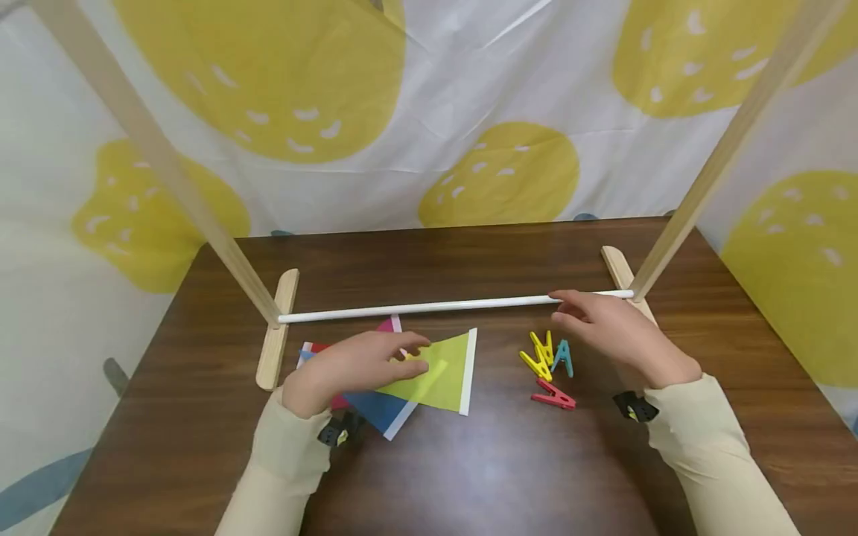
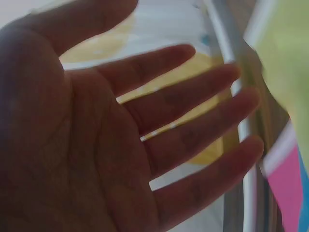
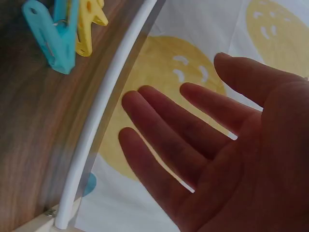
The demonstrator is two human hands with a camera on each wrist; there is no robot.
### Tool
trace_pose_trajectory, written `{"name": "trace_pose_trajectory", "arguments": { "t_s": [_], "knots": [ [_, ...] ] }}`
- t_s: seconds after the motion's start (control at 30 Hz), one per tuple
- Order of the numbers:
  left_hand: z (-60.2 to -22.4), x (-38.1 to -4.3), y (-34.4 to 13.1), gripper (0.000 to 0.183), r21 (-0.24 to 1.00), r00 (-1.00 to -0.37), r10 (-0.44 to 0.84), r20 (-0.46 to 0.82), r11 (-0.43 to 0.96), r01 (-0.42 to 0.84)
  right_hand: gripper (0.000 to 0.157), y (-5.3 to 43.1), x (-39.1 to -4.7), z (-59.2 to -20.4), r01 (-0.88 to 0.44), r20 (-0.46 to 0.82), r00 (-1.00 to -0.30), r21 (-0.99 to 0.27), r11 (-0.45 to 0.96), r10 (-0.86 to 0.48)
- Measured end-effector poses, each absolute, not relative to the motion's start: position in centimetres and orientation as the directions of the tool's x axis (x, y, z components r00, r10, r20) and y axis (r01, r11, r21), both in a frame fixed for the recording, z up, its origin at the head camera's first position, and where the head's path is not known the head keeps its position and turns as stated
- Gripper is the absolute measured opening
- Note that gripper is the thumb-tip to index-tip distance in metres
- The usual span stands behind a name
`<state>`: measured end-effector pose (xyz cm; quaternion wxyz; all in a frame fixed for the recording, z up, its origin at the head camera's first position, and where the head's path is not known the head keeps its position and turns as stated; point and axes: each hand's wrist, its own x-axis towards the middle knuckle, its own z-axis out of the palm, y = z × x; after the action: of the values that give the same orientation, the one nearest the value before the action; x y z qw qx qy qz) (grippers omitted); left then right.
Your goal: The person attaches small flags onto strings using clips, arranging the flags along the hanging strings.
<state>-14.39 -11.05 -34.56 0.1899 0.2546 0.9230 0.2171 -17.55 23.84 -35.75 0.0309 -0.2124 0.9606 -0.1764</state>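
My left hand (image 1: 358,365) hovers over a loose pile of small fabric pieces, its fingers spread and holding nothing. On top lies a yellow-green piece (image 1: 439,372) with a white edge strip; a blue piece (image 1: 378,408) and a pink piece (image 1: 389,324) peek out beneath, partly hidden by the hand. My right hand (image 1: 613,331) is held, relaxed and holding nothing, near the right end of a white rod (image 1: 442,306). Left of it lie clothespins: two yellow clothespins (image 1: 538,365), a teal clothespin (image 1: 564,357) and a red clothespin (image 1: 553,394).
Two wooden posts rise from flat feet, the left foot (image 1: 275,350) and the right foot (image 1: 618,266), with the rod running low between them. All stands on a dark wooden table (image 1: 469,476). Behind hangs a white curtain (image 1: 456,67) with yellow prints.
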Motion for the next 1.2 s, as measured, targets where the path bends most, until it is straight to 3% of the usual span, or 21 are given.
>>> {"name": "trace_pose_trajectory", "arguments": {
  "t_s": [0.07, 0.13, 0.23, 0.37, 0.47, 0.57, 0.8, 1.1, 1.2],
  "knots": [
    [-34.1, -13.8, -10.6, 0.050, 0.560, -0.773, 0.584, -0.246, 0.737, 0.378, 0.050, 23.9, -17.2, -35.9, -0.385, -0.017, -0.907, -0.371, 0.845, -0.421],
    [-33.6, -13.7, -10.2, 0.050, 0.579, -0.796, 0.566, -0.218, 0.731, 0.361, 0.047, 23.7, -17.2, -36.1, -0.383, -0.033, -0.904, -0.378, 0.842, -0.426],
    [-33.3, -14.0, -10.0, 0.050, 0.547, -0.856, 0.487, -0.171, 0.770, 0.329, 0.044, 23.1, -17.4, -36.2, -0.392, -0.048, -0.895, -0.388, 0.834, -0.443],
    [-34.0, -14.8, -10.3, 0.056, 0.456, -0.927, 0.320, -0.198, 0.867, 0.201, 0.045, 22.3, -17.5, -36.6, -0.351, -0.088, -0.897, -0.452, 0.820, -0.433],
    [-35.1, -15.3, -10.8, 0.059, 0.417, -0.941, 0.227, -0.251, 0.903, 0.106, 0.050, 21.9, -17.4, -36.9, -0.285, -0.137, -0.900, -0.533, 0.796, -0.414],
    [-35.9, -15.5, -11.2, 0.057, 0.430, -0.937, 0.212, -0.276, 0.900, 0.077, 0.054, 21.6, -17.5, -36.9, -0.237, -0.157, -0.901, -0.603, 0.762, -0.405],
    [-37.2, -15.5, -10.9, 0.053, 0.421, -0.922, 0.263, -0.284, 0.898, 0.126, 0.055, 21.7, -17.9, -37.1, -0.165, -0.173, -0.917, -0.658, 0.735, -0.360],
    [-38.4, -15.4, -9.1, 0.035, 0.411, -0.919, 0.343, -0.193, 0.879, 0.241, 0.053, 22.0, -17.8, -39.1, -0.173, -0.221, -0.909, -0.572, 0.802, -0.354],
    [-38.9, -15.3, -7.9, 0.037, 0.383, -0.908, 0.381, -0.175, 0.876, 0.294, 0.053, 22.1, -17.8, -39.5, -0.187, -0.209, -0.912, -0.554, 0.811, -0.353]
  ]
}}
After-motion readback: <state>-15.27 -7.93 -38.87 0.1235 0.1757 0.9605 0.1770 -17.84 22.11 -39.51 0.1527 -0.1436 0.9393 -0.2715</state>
